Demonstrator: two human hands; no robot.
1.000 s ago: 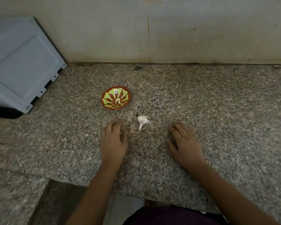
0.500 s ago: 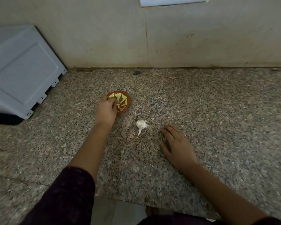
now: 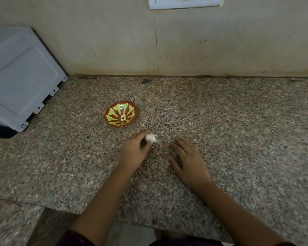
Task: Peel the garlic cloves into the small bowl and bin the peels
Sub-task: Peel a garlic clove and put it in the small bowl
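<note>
A small red bowl with a yellow-green pattern [image 3: 112,110] stands on the granite counter, left of centre, with a peeled garlic clove [image 3: 123,118] inside it. Just in front and to the right of the bowl lies a white unpeeled piece of garlic [image 3: 151,137]. My left hand [image 3: 134,153] reaches it from the near left, and its blurred fingertips curl round the garlic's left side. My right hand [image 3: 189,161] rests flat on the counter a short way to the right of the garlic, fingers spread and holding nothing.
A grey-white appliance [image 3: 20,77] leans at the left against the tiled wall. A white switch plate [image 3: 185,3] hangs at the top of the wall. The counter's front edge [image 3: 132,219] runs close to my body. A dark speck [image 3: 145,80] lies near the wall.
My left hand went from the counter to the bowl, then came back right and took hold of the garlic. My right hand has stayed flat on the counter.
</note>
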